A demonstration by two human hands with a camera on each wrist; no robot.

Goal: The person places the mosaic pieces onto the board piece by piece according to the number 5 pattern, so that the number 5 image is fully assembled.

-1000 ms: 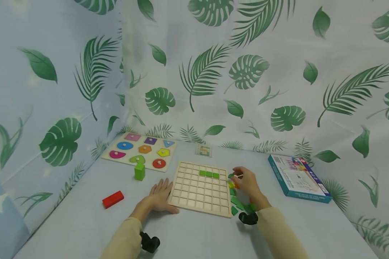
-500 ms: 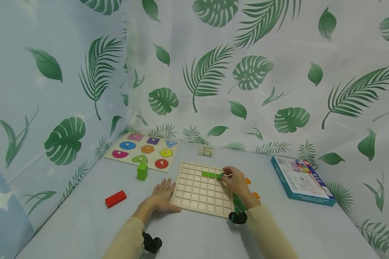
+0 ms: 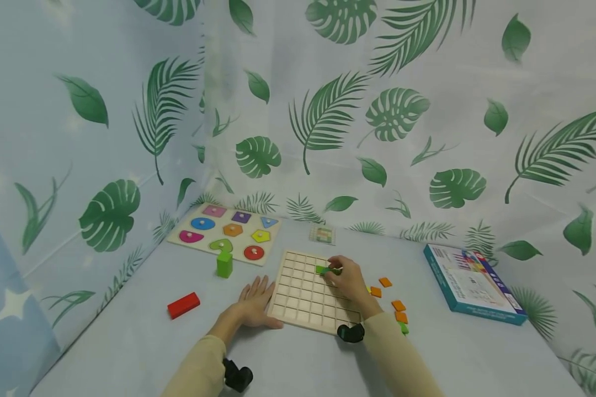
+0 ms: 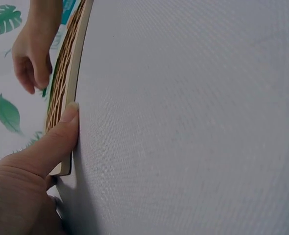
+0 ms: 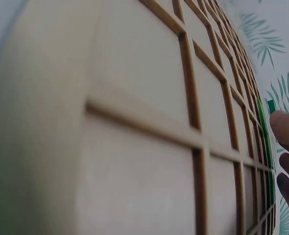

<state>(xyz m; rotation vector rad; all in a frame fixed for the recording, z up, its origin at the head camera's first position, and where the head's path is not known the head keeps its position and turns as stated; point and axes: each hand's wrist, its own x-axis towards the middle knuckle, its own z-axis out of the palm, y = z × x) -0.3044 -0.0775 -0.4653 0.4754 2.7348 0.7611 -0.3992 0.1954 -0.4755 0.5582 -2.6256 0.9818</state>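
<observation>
Green tile (pinched) at tip of right hand

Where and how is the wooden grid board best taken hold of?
Probably by the left and right edges of the wooden grid board, one hand each, coming in from the sides. It lies flat and wide, its top offering only thin ridges; the left hand touches its near-left corner. Best kept level, since a green tile lies in its grid.
</observation>
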